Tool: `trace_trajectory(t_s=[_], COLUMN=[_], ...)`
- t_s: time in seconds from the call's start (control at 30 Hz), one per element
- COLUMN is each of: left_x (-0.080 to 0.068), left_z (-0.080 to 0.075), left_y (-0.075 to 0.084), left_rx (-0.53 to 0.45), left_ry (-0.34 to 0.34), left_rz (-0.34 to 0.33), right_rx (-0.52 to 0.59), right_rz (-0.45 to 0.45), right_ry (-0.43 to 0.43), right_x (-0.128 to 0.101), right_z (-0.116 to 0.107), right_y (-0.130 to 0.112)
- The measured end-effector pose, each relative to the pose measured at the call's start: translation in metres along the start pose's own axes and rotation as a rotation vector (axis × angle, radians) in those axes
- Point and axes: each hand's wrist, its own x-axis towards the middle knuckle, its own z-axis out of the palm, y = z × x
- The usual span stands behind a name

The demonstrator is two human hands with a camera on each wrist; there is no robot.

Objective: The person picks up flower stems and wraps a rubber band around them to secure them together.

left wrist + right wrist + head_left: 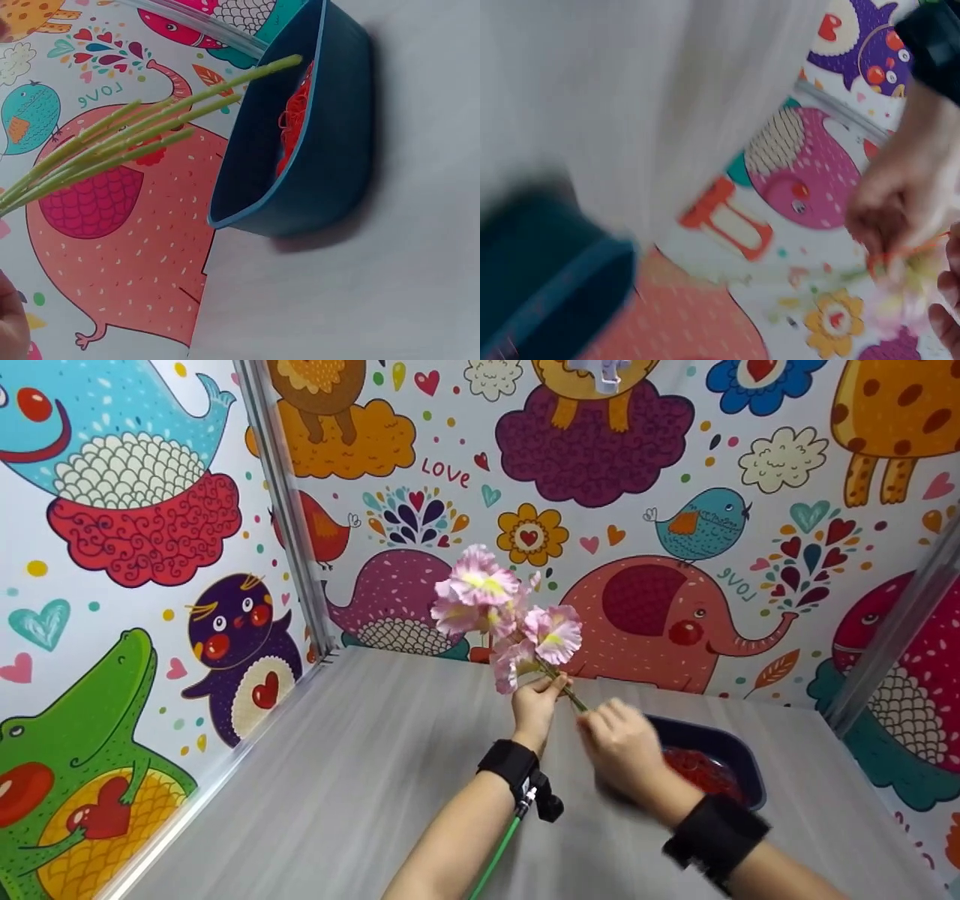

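Note:
Pink artificial flowers (480,585) with yellow centres stand tilted up to the left in the head view. My left hand (536,709) grips their green stems (564,685) just below the blossoms. The cut stem ends (180,120) fan out in the left wrist view. Close by the stems, my right hand (626,746) has curled fingers and is blurred. A thin red rubber band (922,246) stretches between the two hands in the right wrist view, its right end at my right fingers (946,289).
A dark blue plastic bin (754,765) stands on the grey table (360,750), behind and right of my right hand. Tangled red bands (697,772) lie inside. Cartoon-printed walls (637,607) close off the back and sides. A green cable (499,851) runs along my left forearm.

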Motion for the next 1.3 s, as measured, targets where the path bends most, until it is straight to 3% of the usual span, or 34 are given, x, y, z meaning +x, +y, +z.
trace_trajectory(t_s=[0.1, 0.23, 0.33, 0.53, 0.67, 0.77, 0.9, 1.07, 1.3], left_x=[0.001, 0.002, 0.001, -0.002, -0.009, -0.014, -0.017, -0.021, -0.021], left_z=[-0.003, -0.007, -0.010, -0.008, -0.007, -0.008, -0.005, -0.003, 0.001], left_y=[0.002, 0.007, 0.012, 0.018, 0.022, 0.024, 0.024, 0.027, 0.025], left_rx=[0.094, 0.159, 0.149, 0.141, 0.106, 0.020, -0.136, -0.316, -0.458], left_ry=[-0.036, -0.096, -0.163, -0.353, -0.453, -0.487, -0.483, -0.419, -0.273], left_rz=[0.045, 0.064, 0.037, -0.028, -0.090, -0.161, -0.249, -0.341, -0.350], right_rx=[-0.101, -0.230, -0.293, -0.345, -0.347, -0.311, -0.244, -0.163, -0.016], right_rz=[-0.084, -0.142, -0.159, -0.140, -0.081, -0.029, 0.046, 0.168, 0.351], right_ry=[-0.003, -0.091, -0.140, -0.124, -0.127, -0.125, -0.096, -0.077, -0.012], right_x=[0.015, 0.024, 0.023, 0.003, -0.016, -0.030, -0.045, -0.057, -0.064], right_z=[-0.014, -0.034, -0.044, -0.051, -0.045, -0.033, -0.014, 0.010, 0.042], right_y=[0.021, 0.052, 0.074, 0.107, 0.117, 0.115, 0.108, 0.088, 0.046])
